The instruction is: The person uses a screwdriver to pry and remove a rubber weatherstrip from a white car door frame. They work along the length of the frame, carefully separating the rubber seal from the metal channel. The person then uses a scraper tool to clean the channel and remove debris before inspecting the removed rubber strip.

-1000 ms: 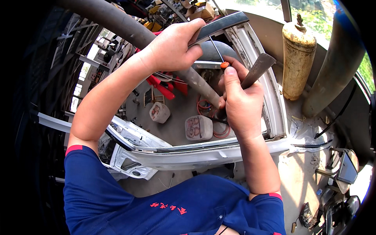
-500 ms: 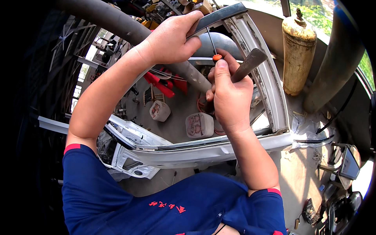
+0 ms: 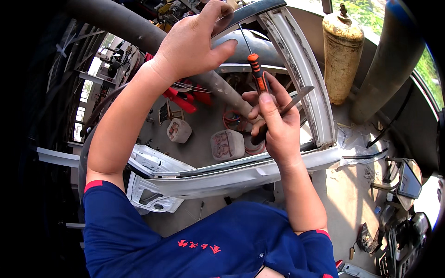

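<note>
My left hand (image 3: 190,41) is closed on a dark trim strip (image 3: 257,8) along the top of a white door window frame (image 3: 299,69), thumb below and fingers over it. My right hand (image 3: 273,120) grips an orange-and-black screwdriver (image 3: 257,72) with its shaft pointing up to the underside of the trim. The same hand also holds a long, flat dark metal blade (image 3: 299,97) slanting up to the right. The frame's lower sill (image 3: 222,173) crosses in front of my chest.
A long grey tube (image 3: 130,28) runs diagonally behind the frame. A rusty cream gas cylinder (image 3: 342,60) and a tall grey tube (image 3: 384,69) stand right. Plastic containers (image 3: 227,143), red objects (image 3: 183,102) and a white door panel (image 3: 148,199) lie below; mirrors and parts (image 3: 403,185) lie lower right.
My left hand has moved up and left with the trim. My right hand's screwdriver handle now shows more fully, and the blade has dropped and turned flatter.
</note>
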`<move>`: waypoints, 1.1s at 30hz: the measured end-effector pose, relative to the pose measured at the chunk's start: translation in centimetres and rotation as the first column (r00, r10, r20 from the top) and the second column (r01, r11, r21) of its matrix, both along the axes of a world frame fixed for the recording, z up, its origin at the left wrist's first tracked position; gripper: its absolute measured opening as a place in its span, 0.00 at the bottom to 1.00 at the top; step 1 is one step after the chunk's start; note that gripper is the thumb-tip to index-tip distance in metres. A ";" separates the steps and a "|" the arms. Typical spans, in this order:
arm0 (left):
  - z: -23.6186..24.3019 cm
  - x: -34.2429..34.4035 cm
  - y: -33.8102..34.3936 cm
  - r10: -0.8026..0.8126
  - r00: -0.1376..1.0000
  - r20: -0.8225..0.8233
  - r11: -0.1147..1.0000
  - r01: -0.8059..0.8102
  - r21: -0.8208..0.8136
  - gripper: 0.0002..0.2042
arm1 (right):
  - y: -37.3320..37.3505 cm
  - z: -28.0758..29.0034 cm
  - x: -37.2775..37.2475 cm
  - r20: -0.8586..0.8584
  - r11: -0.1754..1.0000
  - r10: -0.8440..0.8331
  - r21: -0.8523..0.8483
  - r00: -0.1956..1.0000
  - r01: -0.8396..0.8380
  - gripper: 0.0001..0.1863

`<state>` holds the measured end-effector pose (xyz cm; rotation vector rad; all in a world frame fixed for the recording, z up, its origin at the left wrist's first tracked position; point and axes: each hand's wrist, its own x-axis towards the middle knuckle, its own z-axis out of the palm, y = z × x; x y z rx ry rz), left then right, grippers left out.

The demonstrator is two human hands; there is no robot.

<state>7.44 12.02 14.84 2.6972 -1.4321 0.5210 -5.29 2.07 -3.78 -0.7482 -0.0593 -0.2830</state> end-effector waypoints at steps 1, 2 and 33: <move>0.2 -0.4 -0.1 0.020 0.999 -0.024 1.000 -0.020 0.005 0.26 | 0.5 -0.6 -0.8 -0.035 0.999 -0.039 0.008 0.999 0.039 0.30; 0.4 -0.6 -0.2 0.041 0.998 -0.049 0.999 -0.040 0.011 0.26 | 0.9 -1.6 -1.7 -0.083 0.996 -0.084 -0.024 0.993 0.082 0.27; 0.5 0.3 1.5 -0.106 0.986 -0.131 0.988 0.120 0.100 0.09 | -2.2 -4.8 0.9 0.201 0.972 0.162 -0.202 0.966 -0.121 0.28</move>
